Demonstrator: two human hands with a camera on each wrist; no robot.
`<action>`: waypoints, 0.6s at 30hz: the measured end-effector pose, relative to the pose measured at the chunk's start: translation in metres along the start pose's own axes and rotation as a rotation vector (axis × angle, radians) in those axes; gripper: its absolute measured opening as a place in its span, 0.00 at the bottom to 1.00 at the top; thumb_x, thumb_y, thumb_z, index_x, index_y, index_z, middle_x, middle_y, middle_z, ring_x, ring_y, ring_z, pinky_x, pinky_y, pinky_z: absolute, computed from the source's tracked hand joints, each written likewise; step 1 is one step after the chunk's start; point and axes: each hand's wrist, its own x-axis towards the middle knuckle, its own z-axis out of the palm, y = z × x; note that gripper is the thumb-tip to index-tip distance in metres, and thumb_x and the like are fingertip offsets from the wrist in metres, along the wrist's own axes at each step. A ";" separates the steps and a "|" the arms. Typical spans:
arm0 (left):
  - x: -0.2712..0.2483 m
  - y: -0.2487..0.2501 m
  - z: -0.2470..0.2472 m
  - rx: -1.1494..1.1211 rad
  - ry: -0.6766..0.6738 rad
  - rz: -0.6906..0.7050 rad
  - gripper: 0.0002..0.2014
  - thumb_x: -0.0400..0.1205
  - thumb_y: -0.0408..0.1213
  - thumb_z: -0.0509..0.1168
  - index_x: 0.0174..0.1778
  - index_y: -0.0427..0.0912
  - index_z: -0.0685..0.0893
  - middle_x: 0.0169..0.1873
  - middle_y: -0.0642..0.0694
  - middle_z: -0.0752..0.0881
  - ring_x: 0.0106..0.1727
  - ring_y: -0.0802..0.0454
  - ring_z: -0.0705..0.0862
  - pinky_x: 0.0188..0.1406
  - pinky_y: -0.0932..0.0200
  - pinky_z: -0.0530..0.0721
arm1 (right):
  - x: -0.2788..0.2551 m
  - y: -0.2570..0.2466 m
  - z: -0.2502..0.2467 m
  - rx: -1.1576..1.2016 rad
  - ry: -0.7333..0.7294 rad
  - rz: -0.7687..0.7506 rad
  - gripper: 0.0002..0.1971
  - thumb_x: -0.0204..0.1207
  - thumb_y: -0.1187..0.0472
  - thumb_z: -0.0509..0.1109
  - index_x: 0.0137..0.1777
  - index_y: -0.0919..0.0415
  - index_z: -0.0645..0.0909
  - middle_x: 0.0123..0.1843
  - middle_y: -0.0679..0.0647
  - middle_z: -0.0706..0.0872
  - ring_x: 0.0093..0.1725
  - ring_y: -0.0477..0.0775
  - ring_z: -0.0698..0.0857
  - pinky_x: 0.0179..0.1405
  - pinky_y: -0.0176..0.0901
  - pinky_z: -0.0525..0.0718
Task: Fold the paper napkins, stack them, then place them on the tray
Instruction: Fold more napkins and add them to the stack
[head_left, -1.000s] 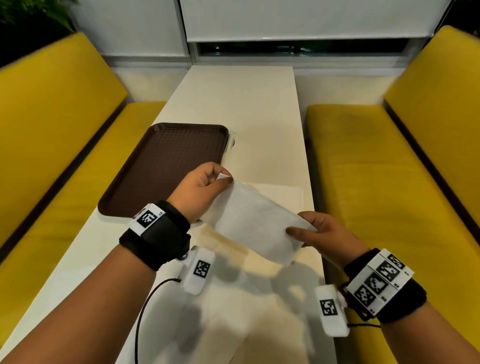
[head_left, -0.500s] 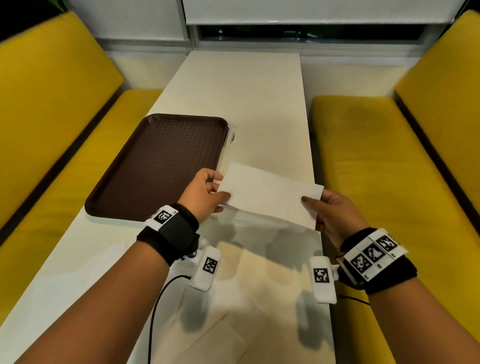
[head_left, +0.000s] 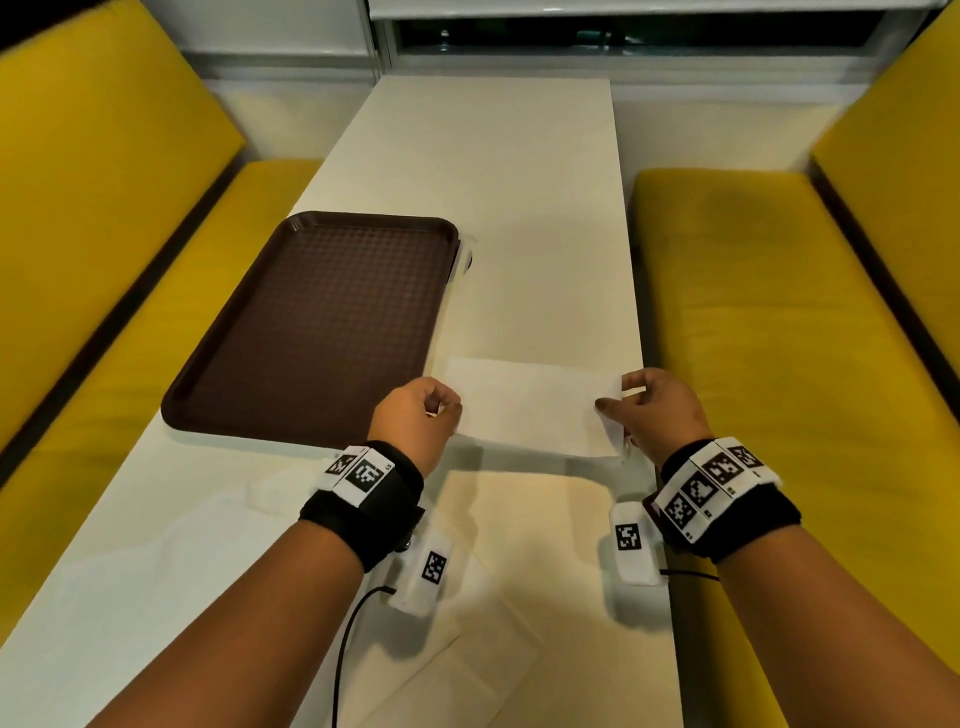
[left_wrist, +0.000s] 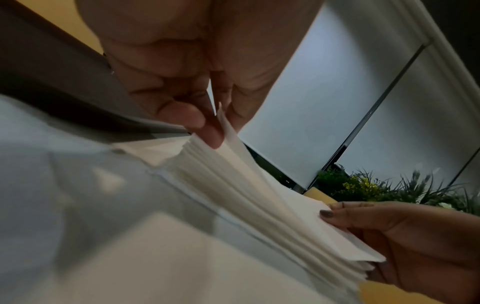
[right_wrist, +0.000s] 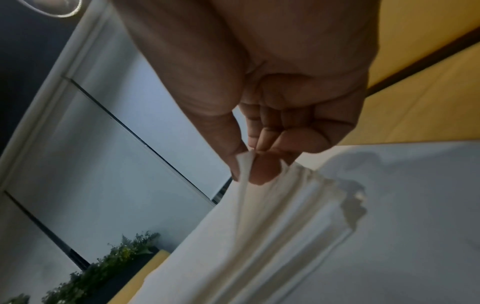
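Yellow benches (head_left: 779, 332) flank the white surface (head_left: 498, 171), where the brown tray (head_left: 311, 332) lies just left of my folded napkin (head_left: 524, 405). Left hand (head_left: 413, 421) and right hand (head_left: 657, 410) fingers pinch its ends atop the napkin stack (left_wrist: 259, 207).

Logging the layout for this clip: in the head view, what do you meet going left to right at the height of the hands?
Left yellow bench → brown tray → left hand → folded napkin → right hand → right yellow bench.
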 end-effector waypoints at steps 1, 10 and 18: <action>-0.001 -0.001 0.001 0.011 0.003 0.001 0.01 0.79 0.37 0.69 0.42 0.46 0.85 0.38 0.50 0.85 0.40 0.51 0.85 0.41 0.59 0.83 | 0.000 0.000 0.000 -0.019 0.005 -0.002 0.14 0.71 0.60 0.79 0.53 0.57 0.80 0.40 0.55 0.87 0.40 0.56 0.88 0.42 0.49 0.87; -0.002 -0.003 0.003 0.203 0.012 0.017 0.07 0.78 0.37 0.71 0.49 0.48 0.83 0.52 0.49 0.74 0.48 0.52 0.79 0.47 0.63 0.74 | -0.006 -0.008 0.000 -0.269 0.021 -0.042 0.18 0.72 0.56 0.78 0.58 0.55 0.77 0.43 0.51 0.83 0.45 0.55 0.84 0.40 0.43 0.80; 0.002 0.022 0.009 0.391 -0.081 0.255 0.11 0.79 0.38 0.70 0.57 0.47 0.85 0.60 0.48 0.78 0.64 0.50 0.77 0.65 0.55 0.77 | -0.031 -0.024 0.009 -0.750 -0.040 -0.419 0.23 0.75 0.52 0.74 0.69 0.50 0.76 0.67 0.54 0.78 0.66 0.58 0.74 0.65 0.49 0.75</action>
